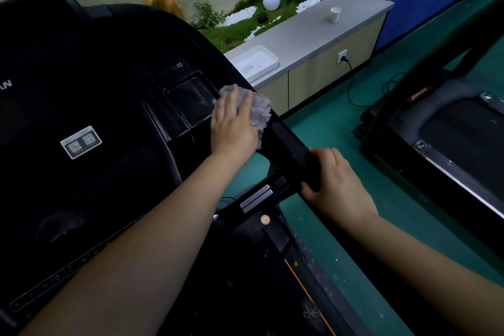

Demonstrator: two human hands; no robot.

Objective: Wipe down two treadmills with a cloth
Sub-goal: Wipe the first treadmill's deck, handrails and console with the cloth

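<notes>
Left hand (233, 128) flat, open, pressing cloth (256, 109) on console (109, 90); right hand (335, 180) gripping handrail (294, 150)

Gym: two treadmills (109, 117), green floor (341, 128)

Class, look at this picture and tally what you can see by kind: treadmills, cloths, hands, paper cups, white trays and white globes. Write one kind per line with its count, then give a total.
Treadmills: 2 (near treadmill, second treadmill)
Cloths: 1 (cloth)
Hands: 2 (left hand, right hand)
Paper cups: 1 (paper cup)
White trays: 1 (white tray)
White globes: 1 (white globe)
Total: 8
</notes>
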